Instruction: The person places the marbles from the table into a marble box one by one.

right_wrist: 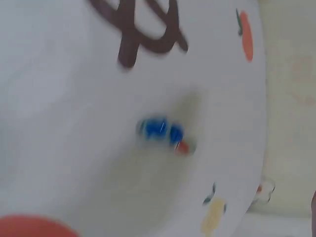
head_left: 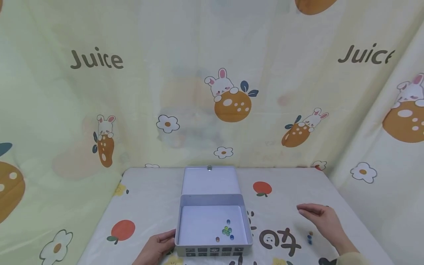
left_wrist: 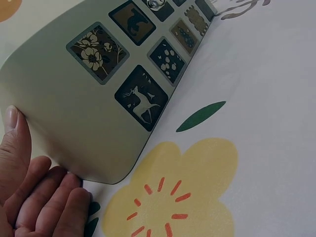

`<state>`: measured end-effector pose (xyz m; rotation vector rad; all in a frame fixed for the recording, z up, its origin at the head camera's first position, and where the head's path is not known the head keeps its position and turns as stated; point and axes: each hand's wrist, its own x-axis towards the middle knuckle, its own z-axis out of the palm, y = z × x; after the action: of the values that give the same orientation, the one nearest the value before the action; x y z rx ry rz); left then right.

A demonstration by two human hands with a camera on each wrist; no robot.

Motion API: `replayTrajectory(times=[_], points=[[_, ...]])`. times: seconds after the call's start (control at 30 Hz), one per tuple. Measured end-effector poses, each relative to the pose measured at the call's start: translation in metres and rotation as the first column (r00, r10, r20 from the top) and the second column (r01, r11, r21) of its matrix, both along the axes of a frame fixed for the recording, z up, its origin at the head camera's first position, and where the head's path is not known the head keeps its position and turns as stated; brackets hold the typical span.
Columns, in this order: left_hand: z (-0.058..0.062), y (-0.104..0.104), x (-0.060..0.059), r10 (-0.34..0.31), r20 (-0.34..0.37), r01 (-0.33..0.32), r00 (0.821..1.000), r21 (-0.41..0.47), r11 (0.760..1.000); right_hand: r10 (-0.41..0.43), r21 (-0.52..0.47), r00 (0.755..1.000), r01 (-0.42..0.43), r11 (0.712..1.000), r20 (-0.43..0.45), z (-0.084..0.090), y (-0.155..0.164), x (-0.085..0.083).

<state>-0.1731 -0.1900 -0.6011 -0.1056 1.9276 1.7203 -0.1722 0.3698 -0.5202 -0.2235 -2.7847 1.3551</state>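
A shallow white metal box [head_left: 181, 224] stands on the table with its lid [head_left: 211, 180] tipped back. Several glass marbles [head_left: 227, 230], blue, green and amber, lie inside it toward the right. Beside the box's left wall is my left hand [head_left: 155, 247]; in the left wrist view its thumb [left_wrist: 14, 143] lies at the box's rounded side and the fingers bend near the lower edge. My right hand [head_left: 322, 221] is raised over the table at the right, thumb and fingertips together; I cannot tell whether they pinch anything. Near it on the cloth sits a short row of blue and orange marbles [right_wrist: 158, 128].
A pale cloth [head_left: 149, 198] printed with fruit, flowers and dark lettering covers the table. Behind it hangs a curtain [head_left: 139, 103] with rabbits and oranges, and more curtain runs along both sides. Small picture tiles [left_wrist: 143, 96] decorate the box's front.
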Motion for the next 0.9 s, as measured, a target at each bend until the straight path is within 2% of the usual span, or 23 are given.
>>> replayTrajectory(times=[0.17,0.4,0.6,0.9], points=[[0.000,-0.002,-0.001,0.008,0.003,-0.008,1.000,0.008,1.000,-0.055,0.081,0.996,0.049,0.995,0.072,-0.012,0.030,0.005],[0.000,-0.002,-0.002,0.014,0.003,-0.014,1.000,0.014,1.000,-0.094,0.099,0.985,0.081,0.992,0.144,-0.043,0.050,0.004],[0.001,-0.001,-0.001,0.006,0.006,-0.006,1.000,0.015,1.000,-0.110,0.129,0.978,0.088,0.988,0.176,-0.065,0.053,0.007],[0.003,-0.001,0.001,0.019,0.015,-0.019,1.000,0.035,0.999,-0.148,0.097,0.946,0.125,0.987,0.289,-0.076,0.049,0.010]])
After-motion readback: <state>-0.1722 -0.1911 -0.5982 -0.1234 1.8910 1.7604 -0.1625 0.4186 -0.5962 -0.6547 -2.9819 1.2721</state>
